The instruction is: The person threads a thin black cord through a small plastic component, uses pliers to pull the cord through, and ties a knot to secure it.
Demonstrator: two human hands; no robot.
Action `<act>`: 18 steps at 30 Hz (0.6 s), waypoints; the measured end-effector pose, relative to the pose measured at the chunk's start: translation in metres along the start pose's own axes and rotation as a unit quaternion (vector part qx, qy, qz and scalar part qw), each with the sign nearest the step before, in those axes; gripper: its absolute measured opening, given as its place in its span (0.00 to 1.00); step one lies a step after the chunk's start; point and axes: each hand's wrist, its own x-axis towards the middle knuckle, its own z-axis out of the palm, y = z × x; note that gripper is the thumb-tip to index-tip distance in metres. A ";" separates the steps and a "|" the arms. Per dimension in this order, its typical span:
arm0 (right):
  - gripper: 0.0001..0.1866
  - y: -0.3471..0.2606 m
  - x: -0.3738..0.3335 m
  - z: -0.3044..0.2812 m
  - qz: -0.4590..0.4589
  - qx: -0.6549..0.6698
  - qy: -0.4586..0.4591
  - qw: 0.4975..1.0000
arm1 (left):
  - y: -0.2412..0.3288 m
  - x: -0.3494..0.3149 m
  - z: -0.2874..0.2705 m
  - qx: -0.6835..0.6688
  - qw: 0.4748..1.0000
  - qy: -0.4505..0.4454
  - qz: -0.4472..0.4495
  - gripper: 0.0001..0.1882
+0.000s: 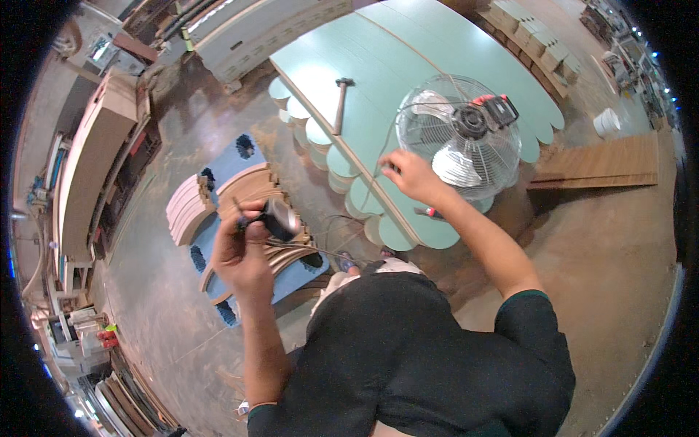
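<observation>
My left hand [244,255] is raised over a blue pallet, its fingers closed round a dark, palm-sized device [282,220] with a pale grey face. Motion blur hides the device's exact kind. My right hand [411,176] hangs above the edge of a pale green panel stack [393,54], fingers curled together. A thin cord [391,133] from the fan passes close by its fingertips; whether they grip it I cannot make out. Beside this hand stands a round wire-caged fan [429,138] with a red and black battery unit [499,111] on it. A hammer [341,109] lies on the panels.
Curved wooden pieces [244,186] and pink ones [188,207] are piled on the blue pallet [233,154]. A small red-and-black tool [431,213] lies near the panel edge. Brown boards [597,164] and a white bucket [606,122] are at the right; a large curved wooden form [98,160] stands left.
</observation>
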 end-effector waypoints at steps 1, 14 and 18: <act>0.16 0.062 -0.030 0.023 0.028 -0.052 -0.025 0.998 | -0.001 -0.003 -0.002 -0.007 1.000 -0.011 -0.009 0.09; 0.20 0.180 -0.179 0.085 0.056 -0.256 -0.039 0.964 | 0.005 -0.077 0.001 0.076 0.919 -0.186 -0.338 0.07; 0.19 0.102 -0.145 0.064 0.164 0.257 -0.020 0.952 | 0.013 -0.089 0.015 0.052 0.905 -0.231 -0.353 0.08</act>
